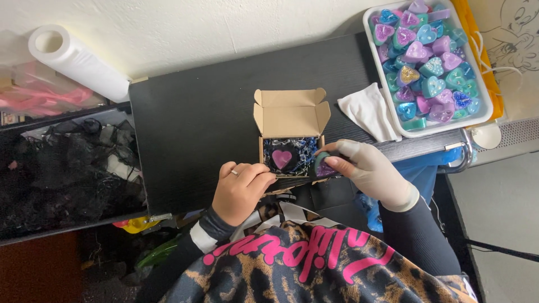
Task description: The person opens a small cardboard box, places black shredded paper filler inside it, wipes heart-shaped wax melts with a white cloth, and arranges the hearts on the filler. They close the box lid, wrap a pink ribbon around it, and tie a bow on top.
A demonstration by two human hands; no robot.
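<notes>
The right hand (373, 171), wearing a pale glove, is pinching a small heart-shaped piece (323, 166), teal on top and purple below, between thumb and fingertips, just at the right edge of the little cardboard box (290, 134). The left hand (240, 191), bare with a ring on one finger, is curling its fingers against the box's near left corner, seemingly steadying it; it is closed loosely and I cannot tell whether it is gripping anything more than the card edge. Inside the box, between the two hands, a pink heart (282, 158) is lying on dark shredded paper filling.

The held heart is looking glossy and hard, probably light for its size, and likely slick on its top face, so the glove is helping with grip. Judging by its shape, the flat sides of the lobes are the safest place to pinch; the pointed tip and edges may chip if knocked. The box is thin card, soft at the flaps, best held by its lower walls.

Beyond the right hand, a white cloth (370, 111) is lying on the dark surface (191, 129), and further off a white tray (484, 110) is holding many similar hearts
</notes>
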